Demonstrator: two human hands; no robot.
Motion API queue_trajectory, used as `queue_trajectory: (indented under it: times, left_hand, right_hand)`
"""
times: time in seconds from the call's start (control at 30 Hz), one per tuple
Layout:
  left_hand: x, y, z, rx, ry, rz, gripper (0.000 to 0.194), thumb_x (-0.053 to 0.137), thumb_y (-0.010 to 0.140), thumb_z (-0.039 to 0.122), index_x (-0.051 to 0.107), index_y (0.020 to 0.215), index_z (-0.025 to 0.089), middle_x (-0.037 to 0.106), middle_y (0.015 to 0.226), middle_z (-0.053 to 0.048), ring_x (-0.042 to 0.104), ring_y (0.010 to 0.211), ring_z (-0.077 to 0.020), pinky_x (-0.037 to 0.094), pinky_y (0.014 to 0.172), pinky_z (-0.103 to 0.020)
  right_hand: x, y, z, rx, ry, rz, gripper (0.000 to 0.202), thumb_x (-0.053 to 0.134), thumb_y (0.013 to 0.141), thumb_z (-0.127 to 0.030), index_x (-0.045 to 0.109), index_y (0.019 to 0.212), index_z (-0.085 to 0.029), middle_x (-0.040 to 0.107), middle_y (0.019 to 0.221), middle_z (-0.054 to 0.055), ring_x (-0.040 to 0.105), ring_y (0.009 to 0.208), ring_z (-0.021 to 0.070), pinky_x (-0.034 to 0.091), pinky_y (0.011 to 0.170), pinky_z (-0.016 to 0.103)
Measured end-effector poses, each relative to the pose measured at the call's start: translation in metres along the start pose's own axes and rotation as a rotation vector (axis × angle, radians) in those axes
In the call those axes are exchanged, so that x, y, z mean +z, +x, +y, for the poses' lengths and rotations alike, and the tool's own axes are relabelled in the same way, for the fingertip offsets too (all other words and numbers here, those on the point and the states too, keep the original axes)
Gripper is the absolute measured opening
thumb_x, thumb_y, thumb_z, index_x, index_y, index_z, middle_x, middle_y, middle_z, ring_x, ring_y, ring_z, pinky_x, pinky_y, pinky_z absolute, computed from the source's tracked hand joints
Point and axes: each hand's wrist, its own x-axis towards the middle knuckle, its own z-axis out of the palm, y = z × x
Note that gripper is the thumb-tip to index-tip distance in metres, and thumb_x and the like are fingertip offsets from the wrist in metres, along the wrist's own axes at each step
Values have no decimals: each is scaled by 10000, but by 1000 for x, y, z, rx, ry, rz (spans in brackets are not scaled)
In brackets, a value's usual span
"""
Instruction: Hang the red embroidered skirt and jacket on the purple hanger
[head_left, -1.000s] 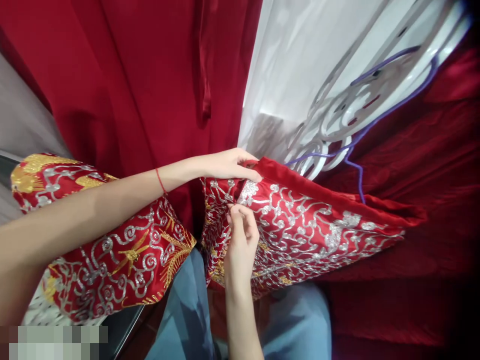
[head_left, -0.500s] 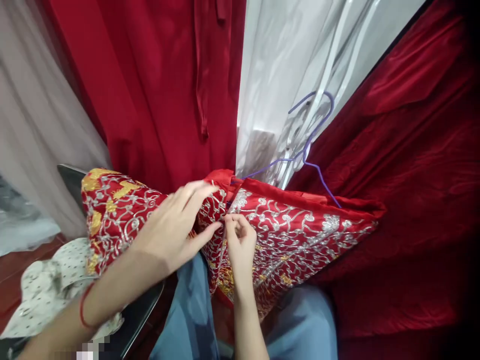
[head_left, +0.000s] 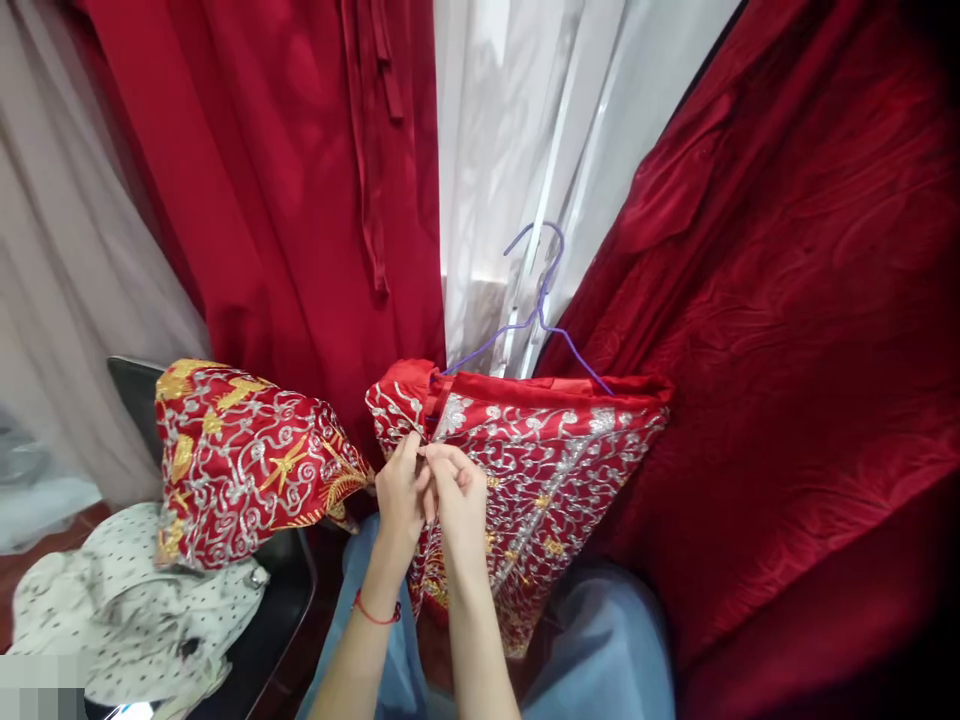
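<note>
A red garment (head_left: pixel 547 450) with silver and gold embroidery hangs on a purple hanger (head_left: pixel 541 310) over my knees. My left hand (head_left: pixel 403 490), with a red string on its wrist, pinches the garment's front edge near the top. Right beside it, my right hand (head_left: pixel 457 490) pinches the same edge, fingertips touching the left ones. Whatever small part lies between the fingertips is too small to make out.
Another embroidered red piece (head_left: pixel 247 460) lies on a black chair (head_left: pixel 289 590) at the left, above a white dotted cloth (head_left: pixel 142 600). Red drapes (head_left: pixel 300 180) and white curtains (head_left: pixel 510 130) hang behind.
My left hand has gone from spread over the cloth to a pinch beside my right hand. The garment and hanger appear further left as the view has shifted.
</note>
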Motion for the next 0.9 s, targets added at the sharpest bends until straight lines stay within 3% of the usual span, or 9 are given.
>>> queue_trajectory:
  times: [0.1, 0.27, 0.5, 0.73, 0.8, 0.9]
  left_hand:
    - [7, -11, -7, -7, -72, -8, 192, 390, 946, 354, 538, 878, 252, 651, 798, -47, 614, 705, -210, 441, 651, -323]
    - [19, -21, -11, 12, -170, 110, 293, 388, 935, 345, 616, 1051, 200, 678, 799, -42, 624, 680, -176, 436, 613, -271]
    - [26, -10, 5, 41, -242, 147, 178, 459, 934, 232, 632, 972, 221, 721, 867, -39, 683, 800, -179, 490, 689, -250]
    - [28, -9, -9, 43, -139, 148, 195, 451, 942, 280, 622, 1013, 219, 688, 749, -22, 638, 638, -178, 408, 552, -255]
    - [23, -8, -15, 120, -185, 212, 123, 523, 913, 303, 589, 958, 210, 654, 767, -19, 625, 658, -165, 443, 587, -249]
    - [1, 4, -14, 272, -230, 453, 214, 627, 868, 333, 571, 1021, 193, 624, 960, -64, 619, 868, -184, 514, 768, -290]
  right_hand:
    - [10, -4, 4, 8, 63, 71, 317, 671, 827, -454, 663, 870, -140, 646, 599, -15, 388, 322, 48, 250, 357, 193]
    - [23, 0, -8, -49, 94, 144, 294, 708, 810, -419, 662, 836, -130, 728, 683, 36, 404, 337, 36, 306, 375, 182]
    - [31, 31, -36, -132, 87, 161, 260, 663, 832, -374, 576, 727, -153, 766, 753, 80, 427, 343, 45, 335, 383, 193]
    - [17, 16, -18, -114, 1, 107, 233, 640, 872, -385, 614, 882, -154, 731, 722, 17, 408, 332, 37, 350, 384, 185]
    - [10, 12, -11, -111, -94, 81, 284, 612, 899, -445, 610, 881, -162, 688, 660, -8, 415, 338, 54, 332, 366, 195]
    - [-8, 13, -17, -258, -407, 9, 279, 567, 948, -427, 640, 866, -171, 660, 641, -9, 539, 467, 99, 422, 474, 223]
